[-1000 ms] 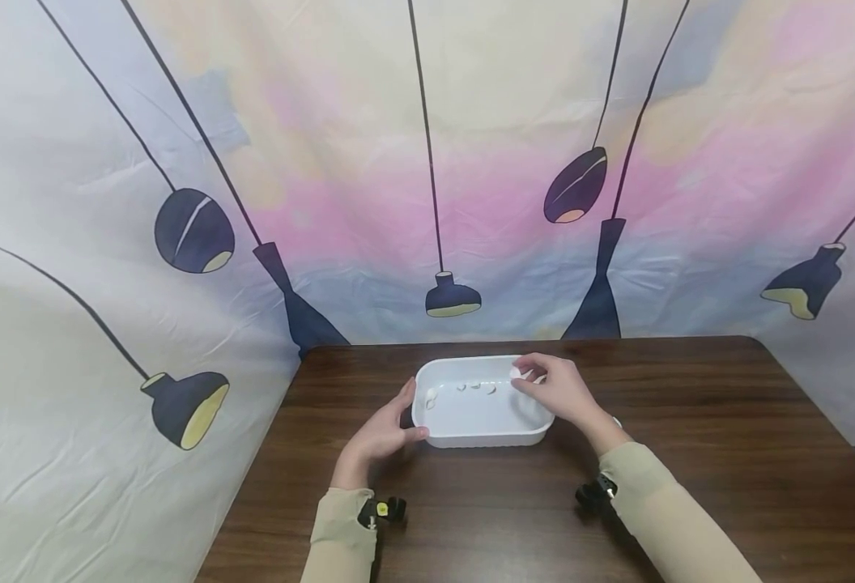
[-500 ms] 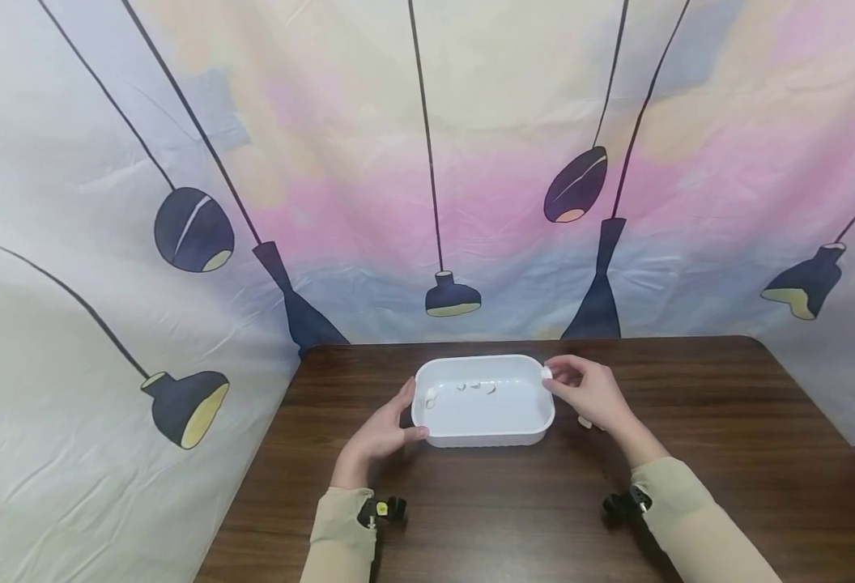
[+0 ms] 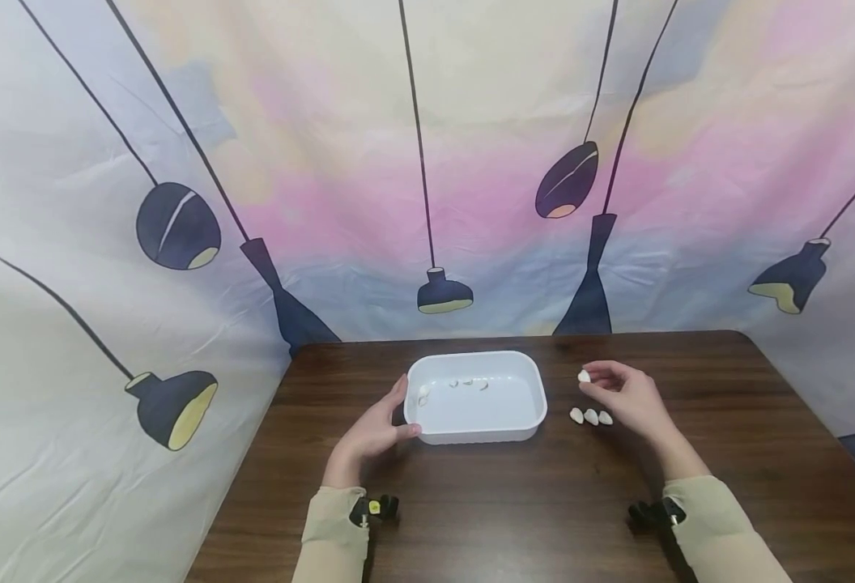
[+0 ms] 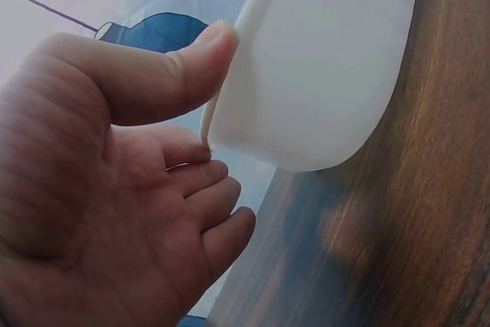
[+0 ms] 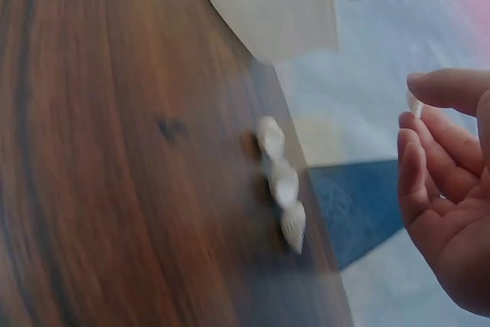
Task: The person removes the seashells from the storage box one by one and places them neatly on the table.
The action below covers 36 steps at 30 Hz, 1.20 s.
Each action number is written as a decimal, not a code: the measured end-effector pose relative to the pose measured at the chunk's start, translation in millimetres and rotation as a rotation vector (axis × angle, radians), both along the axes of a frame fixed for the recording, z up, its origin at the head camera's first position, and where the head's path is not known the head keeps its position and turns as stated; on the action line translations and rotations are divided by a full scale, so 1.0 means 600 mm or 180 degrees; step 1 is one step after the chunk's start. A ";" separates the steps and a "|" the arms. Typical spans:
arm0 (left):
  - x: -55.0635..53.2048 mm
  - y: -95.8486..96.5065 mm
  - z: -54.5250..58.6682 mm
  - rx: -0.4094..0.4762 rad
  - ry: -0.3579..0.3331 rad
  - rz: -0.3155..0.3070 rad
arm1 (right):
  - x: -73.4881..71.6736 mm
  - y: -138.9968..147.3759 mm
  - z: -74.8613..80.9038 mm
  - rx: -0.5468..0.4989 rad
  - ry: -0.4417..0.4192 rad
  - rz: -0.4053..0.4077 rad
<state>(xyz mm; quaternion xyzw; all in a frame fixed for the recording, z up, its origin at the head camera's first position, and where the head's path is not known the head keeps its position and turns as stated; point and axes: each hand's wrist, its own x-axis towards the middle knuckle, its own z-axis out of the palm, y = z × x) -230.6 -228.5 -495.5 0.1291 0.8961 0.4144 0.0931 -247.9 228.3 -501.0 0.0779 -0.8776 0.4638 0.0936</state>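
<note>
A white rectangular plastic basin (image 3: 474, 419) stands on the table, with several small pale seashells (image 3: 482, 385) scattered along its left and far inside. My left hand (image 3: 371, 427) holds the basin's left end, thumb at the near corner and fingers along the side; in the left wrist view the thumb (image 4: 207, 63) lies at the rim. Right of the basin, my right hand (image 3: 633, 402) pinches one white seashell (image 3: 584, 376) between thumb and fingertips, raised over the table. Three ridged seashells (image 5: 284, 184) lie in a row on the wood just below that hand.
The dark brown wooden table (image 3: 500, 518) reaches back to a hanging cloth (image 3: 369, 162) printed with lamps. Both wrists wear small black cameras over pale sleeves (image 3: 333, 518).
My right hand has moved right, from over the basin across its rim to above the table, carrying the seashell. The row of three shells now shows. My left hand keeps its place on the basin.
</note>
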 end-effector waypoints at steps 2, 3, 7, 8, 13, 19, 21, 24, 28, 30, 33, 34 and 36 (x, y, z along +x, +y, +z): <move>-0.002 0.000 -0.002 -0.0019 0.0023 -0.0013 | 0.005 0.015 -0.003 -0.0006 -0.0076 -0.0008; -0.003 0.000 -0.002 -0.0029 0.0025 -0.0020 | 0.007 0.022 -0.005 -0.0024 -0.0121 -0.0010; -0.004 -0.001 -0.004 -0.0025 0.0020 -0.0012 | 0.017 0.043 -0.015 0.0018 -0.0258 -0.0051; -0.004 -0.002 -0.003 -0.0024 0.0014 -0.0017 | 0.018 0.046 -0.016 0.0028 -0.0282 -0.0063; -0.003 -0.003 0.000 -0.0023 0.0001 -0.0011 | 0.022 0.062 -0.017 0.0142 -0.0356 -0.0004; -0.004 -0.001 0.000 -0.0019 -0.0013 0.0000 | 0.026 0.087 -0.021 0.0372 -0.0533 0.0178; -0.004 -0.001 -0.001 -0.0026 -0.0011 -0.0001 | 0.028 0.095 -0.025 0.0438 -0.0593 0.0244; -0.005 0.000 -0.002 -0.0027 0.0002 -0.0005 | 0.031 0.103 -0.033 0.0502 -0.0675 0.0324; -0.006 0.001 -0.003 -0.0021 0.0003 -0.0010 | 0.031 0.108 -0.041 0.0565 -0.0775 0.0337; -0.007 0.001 -0.004 -0.0022 0.0010 -0.0014 | 0.031 0.108 -0.042 0.0598 -0.0801 0.0332; -0.006 0.000 -0.004 -0.0031 0.0010 -0.0021 | 0.031 0.105 -0.043 0.0621 -0.0814 0.0316; -0.006 0.000 -0.003 -0.0037 0.0014 -0.0023 | 0.031 0.103 -0.044 0.0633 -0.0810 0.0310; -0.005 -0.001 -0.002 -0.0059 0.0014 -0.0025 | 0.032 0.101 -0.045 0.0643 -0.0806 0.0296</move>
